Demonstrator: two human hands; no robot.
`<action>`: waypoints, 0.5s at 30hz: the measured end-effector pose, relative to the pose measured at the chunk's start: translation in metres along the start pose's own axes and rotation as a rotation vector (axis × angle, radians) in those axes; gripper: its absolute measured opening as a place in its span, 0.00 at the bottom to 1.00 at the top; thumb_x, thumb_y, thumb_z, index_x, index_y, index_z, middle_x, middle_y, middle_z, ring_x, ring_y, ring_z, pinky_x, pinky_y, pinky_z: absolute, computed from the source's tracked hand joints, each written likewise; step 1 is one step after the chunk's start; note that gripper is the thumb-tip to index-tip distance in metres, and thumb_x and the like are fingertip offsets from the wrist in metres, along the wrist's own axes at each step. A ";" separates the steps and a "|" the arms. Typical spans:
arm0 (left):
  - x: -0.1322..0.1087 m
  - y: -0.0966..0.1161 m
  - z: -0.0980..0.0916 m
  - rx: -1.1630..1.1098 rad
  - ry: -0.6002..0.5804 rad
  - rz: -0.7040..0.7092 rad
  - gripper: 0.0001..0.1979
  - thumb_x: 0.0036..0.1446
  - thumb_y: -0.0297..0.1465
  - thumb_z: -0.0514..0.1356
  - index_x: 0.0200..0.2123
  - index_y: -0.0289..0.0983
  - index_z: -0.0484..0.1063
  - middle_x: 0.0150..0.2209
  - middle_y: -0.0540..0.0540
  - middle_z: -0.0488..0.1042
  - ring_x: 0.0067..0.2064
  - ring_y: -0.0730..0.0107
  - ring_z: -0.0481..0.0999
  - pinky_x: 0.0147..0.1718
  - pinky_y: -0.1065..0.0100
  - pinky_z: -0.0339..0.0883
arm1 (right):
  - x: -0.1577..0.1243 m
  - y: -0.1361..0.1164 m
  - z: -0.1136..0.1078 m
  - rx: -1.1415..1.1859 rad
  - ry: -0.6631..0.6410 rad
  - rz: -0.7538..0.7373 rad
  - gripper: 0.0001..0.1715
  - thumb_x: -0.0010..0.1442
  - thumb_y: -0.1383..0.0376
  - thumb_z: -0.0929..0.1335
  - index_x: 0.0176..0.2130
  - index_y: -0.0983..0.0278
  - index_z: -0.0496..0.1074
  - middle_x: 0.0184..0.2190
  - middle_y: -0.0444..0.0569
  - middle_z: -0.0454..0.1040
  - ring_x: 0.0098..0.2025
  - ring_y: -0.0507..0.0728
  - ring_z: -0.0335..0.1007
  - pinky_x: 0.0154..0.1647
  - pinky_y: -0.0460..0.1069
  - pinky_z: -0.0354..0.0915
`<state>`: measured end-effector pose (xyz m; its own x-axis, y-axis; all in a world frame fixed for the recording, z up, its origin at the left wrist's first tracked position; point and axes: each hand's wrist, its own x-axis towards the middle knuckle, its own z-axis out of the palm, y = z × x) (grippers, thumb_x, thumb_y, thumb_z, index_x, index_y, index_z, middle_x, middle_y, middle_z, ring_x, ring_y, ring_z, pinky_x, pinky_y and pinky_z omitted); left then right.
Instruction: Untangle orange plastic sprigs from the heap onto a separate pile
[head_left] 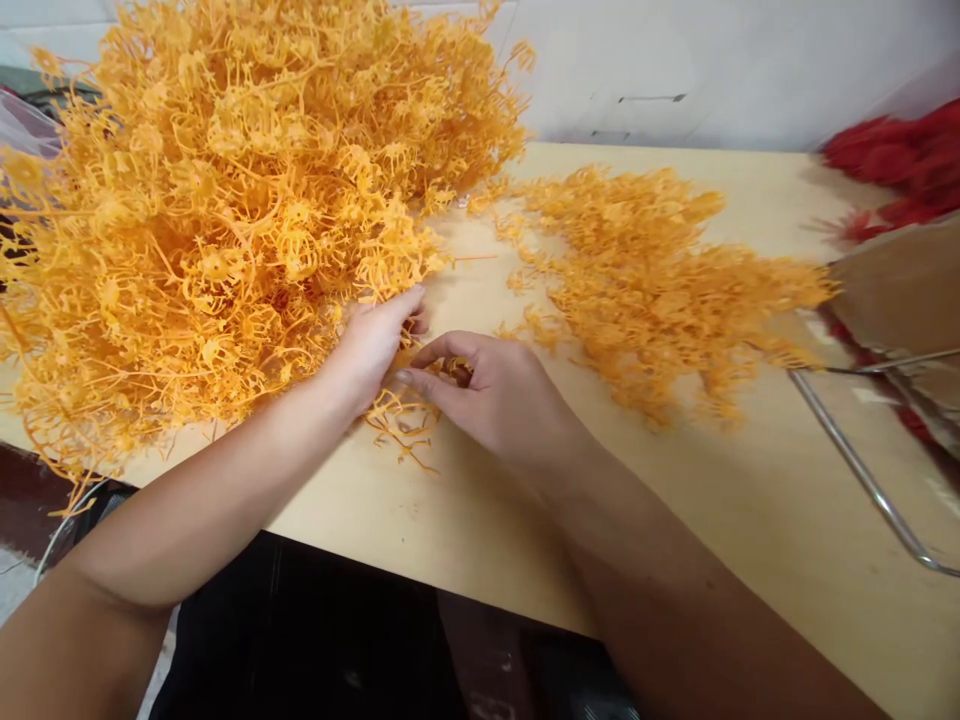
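Note:
A large heap of orange plastic flower sprigs (247, 190) fills the left of the table. At its right edge my left hand (382, 335) is closed around part of a sprig, its fingers partly hidden behind the hand. Close beside it, my right hand (487, 385) pinches thumb and forefinger together at the same orange stems, and bits of orange show inside its curled fingers. Below the two hands hang or lie a few thin orange branchlets (405, 425). To the right, a flatter pile of orange sprigs (645, 280) lies on the table.
The pale wooden table (465, 530) runs up to a white wall (675, 70). At the right stand a bent metal rod (862, 475) and a brown cardboard piece (900, 290). Red artificial flowers (900, 160) lie at the back right corner.

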<state>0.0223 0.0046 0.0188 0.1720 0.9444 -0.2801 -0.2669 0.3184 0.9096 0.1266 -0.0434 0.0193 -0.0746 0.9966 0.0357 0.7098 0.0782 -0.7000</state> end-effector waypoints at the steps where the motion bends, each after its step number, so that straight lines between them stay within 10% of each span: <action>1: -0.001 0.000 0.000 0.022 0.007 0.001 0.09 0.51 0.33 0.56 0.24 0.34 0.64 0.23 0.51 0.64 0.27 0.77 0.66 0.30 0.73 0.61 | 0.001 0.000 0.001 0.004 0.007 0.007 0.12 0.50 0.58 0.69 0.29 0.66 0.70 0.16 0.39 0.58 0.19 0.47 0.51 0.23 0.45 0.48; 15: -0.009 0.011 -0.003 -0.160 -0.163 -0.198 0.09 0.55 0.33 0.55 0.30 0.32 0.66 0.25 0.49 0.69 0.30 0.74 0.71 0.36 0.70 0.65 | 0.002 0.003 0.003 0.114 0.000 -0.012 0.08 0.50 0.68 0.60 0.21 0.65 0.59 0.14 0.38 0.52 0.16 0.45 0.46 0.20 0.44 0.45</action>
<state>0.0150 -0.0006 0.0302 0.3817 0.8412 -0.3830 -0.3566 0.5163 0.7786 0.1261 -0.0409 0.0150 -0.0822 0.9956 0.0448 0.6249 0.0865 -0.7759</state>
